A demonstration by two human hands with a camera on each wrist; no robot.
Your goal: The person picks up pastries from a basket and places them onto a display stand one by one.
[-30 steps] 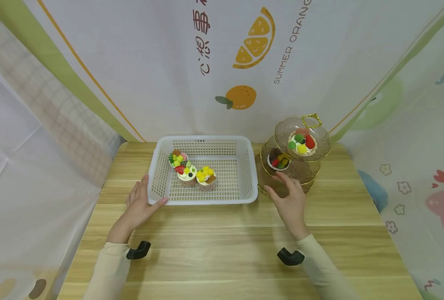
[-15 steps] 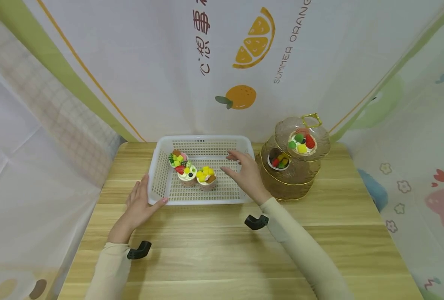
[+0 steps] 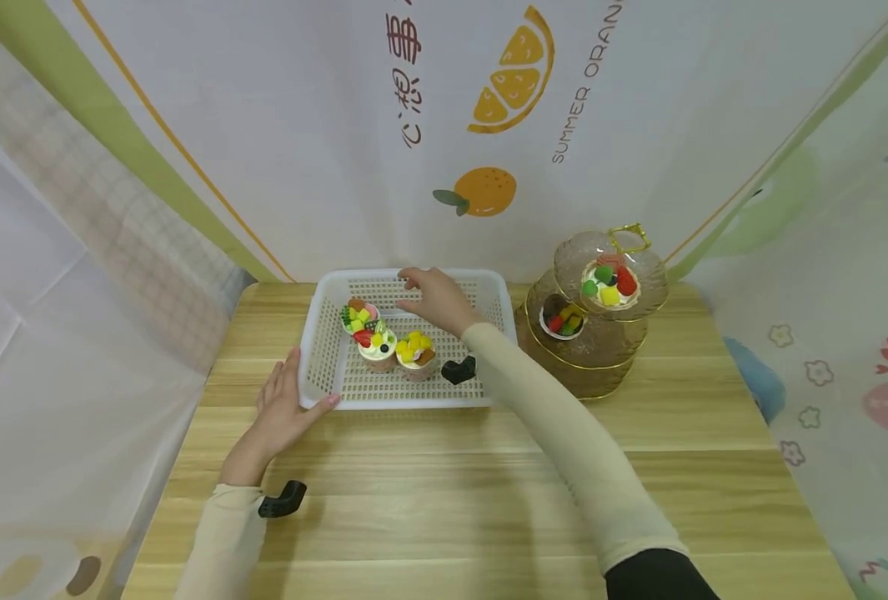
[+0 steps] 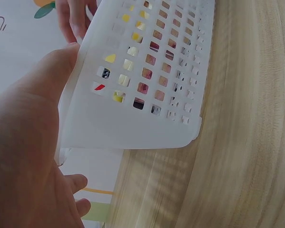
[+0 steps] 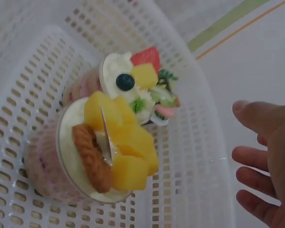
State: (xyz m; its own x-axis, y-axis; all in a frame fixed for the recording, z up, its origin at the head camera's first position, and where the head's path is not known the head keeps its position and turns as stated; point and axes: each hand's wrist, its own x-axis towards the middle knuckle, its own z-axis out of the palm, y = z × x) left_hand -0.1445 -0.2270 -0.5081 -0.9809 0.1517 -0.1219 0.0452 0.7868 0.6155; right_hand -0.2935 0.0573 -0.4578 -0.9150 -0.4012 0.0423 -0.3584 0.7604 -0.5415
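Observation:
A white plastic basket [image 3: 459, 402] holds three cups topped with cream and fruit. One cup [image 5: 52, 166] has yellow cubes and a brown biscuit; another cup [image 3: 377, 350] carries a strawberry piece and a blueberry. The third cup [image 3: 358, 317], with green and pink toppings, is behind them. My left hand [image 3: 282, 417] rests at the basket's front left corner, thumb on the rim [image 4: 75, 61] and fingers spread along the outer left side. My right hand [image 3: 444, 302] hovers over the basket's back part, loosely bent fingers [image 5: 252, 156] holding nothing, apart from the cups.
Right of the basket stands a tiered tray stand [image 3: 601, 354] with gold edges and a gold handle [image 3: 629, 238]. A fruit tart [image 3: 610, 285] sits on its top tier, a dark fruit cup [image 3: 562, 318] lower. Behind the wooden table [image 3: 444, 500] hangs a printed cloth [image 3: 323, 167].
My right hand has moved left from beside the tiered stand, over the basket and towards its back. The left hand has stayed at the basket's corner. The cups and tart have not moved.

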